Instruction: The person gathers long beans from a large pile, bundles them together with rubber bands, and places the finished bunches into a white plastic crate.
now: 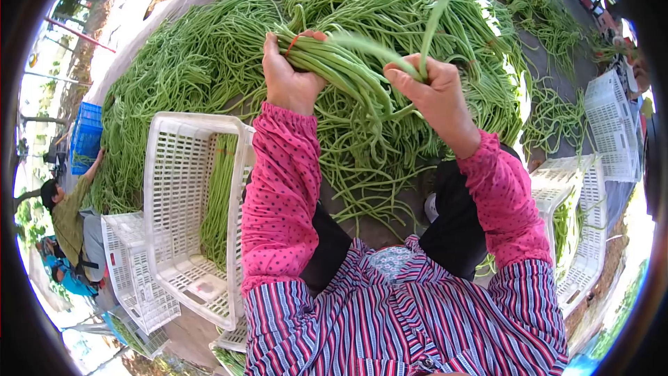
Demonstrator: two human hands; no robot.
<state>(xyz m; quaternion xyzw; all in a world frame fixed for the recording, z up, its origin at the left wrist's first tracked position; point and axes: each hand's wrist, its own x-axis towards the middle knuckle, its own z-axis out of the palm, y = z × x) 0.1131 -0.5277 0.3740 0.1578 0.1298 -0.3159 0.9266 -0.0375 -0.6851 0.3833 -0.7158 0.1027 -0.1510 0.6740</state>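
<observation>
My left hand (pixel 287 78) is closed around one end of a bundle of long green beans (pixel 351 73), where a thin orange band (pixel 293 43) shows. The bundle runs to the right and droops between my hands. My right hand (pixel 433 92) pinches a few long beans (pixel 433 28) that rise up from my fingers. Both hands are held above a very large heap of loose long beans (pixel 209 49) spread over the ground. Pink dotted sleeves cover my forearms.
A white plastic crate (pixel 177 202) with some beans in it stands at my left, with more white crates (pixel 132 278) beside it. Other white crates (pixel 581 223) stand at the right. A person in green (pixel 69 216) crouches at the far left by a blue crate (pixel 86 132).
</observation>
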